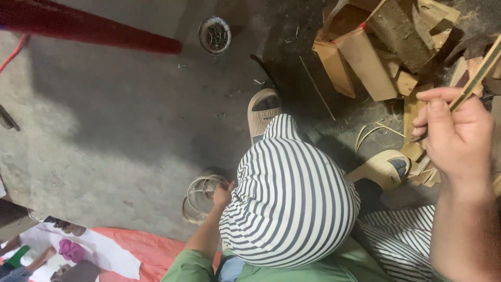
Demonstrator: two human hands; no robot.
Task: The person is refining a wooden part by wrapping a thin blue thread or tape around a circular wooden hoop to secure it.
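My right hand (pixel 456 133) grips a bamboo strip (pixel 477 73); my left hand (pixel 223 194) touches coiled strips (pixel 198 201) beside my knee (pixel 289 198); weaving looks unstarted.

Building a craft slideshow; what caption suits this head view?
Right hand grips a bamboo strip; left hand reaches coiled strips on concrete floor.

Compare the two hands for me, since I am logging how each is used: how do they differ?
The right hand is raised in the foreground, its grip shut on a thin bamboo strip. The left hand is low by the floor, partly hidden behind the striped knee, touching a coil of pale strips. Both are bare.
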